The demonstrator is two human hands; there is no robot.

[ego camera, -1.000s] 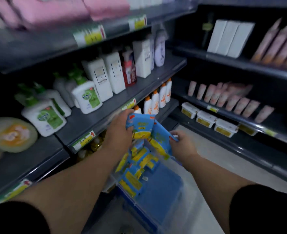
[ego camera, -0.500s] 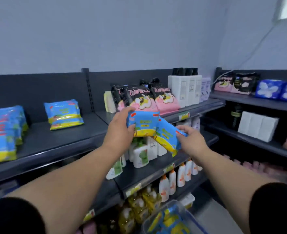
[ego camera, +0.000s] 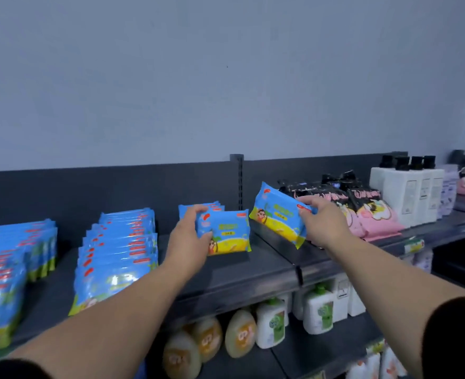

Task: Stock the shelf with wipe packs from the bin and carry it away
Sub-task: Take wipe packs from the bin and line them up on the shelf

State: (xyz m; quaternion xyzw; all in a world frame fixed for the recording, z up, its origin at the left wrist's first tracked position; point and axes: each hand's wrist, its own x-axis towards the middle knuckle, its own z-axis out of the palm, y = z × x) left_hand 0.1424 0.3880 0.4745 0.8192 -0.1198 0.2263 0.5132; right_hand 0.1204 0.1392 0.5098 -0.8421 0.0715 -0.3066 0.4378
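left hand [ego camera: 190, 236] grips a pack [ego camera: 227, 232] upright mid shelf [ego camera: 266, 269], just before the short row [ego camera: 201, 207]: press it flush, then release. right hand [ego camera: 324, 222] pinches a second pack [ego camera: 277, 214], tilted, beside the pink bags [ego camera: 373, 217]: stand it in front next.

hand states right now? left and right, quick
Left hand: fingers curled round the upright wipe pack standing on the shelf.
Right hand: gripping the tilted wipe pack by its end.
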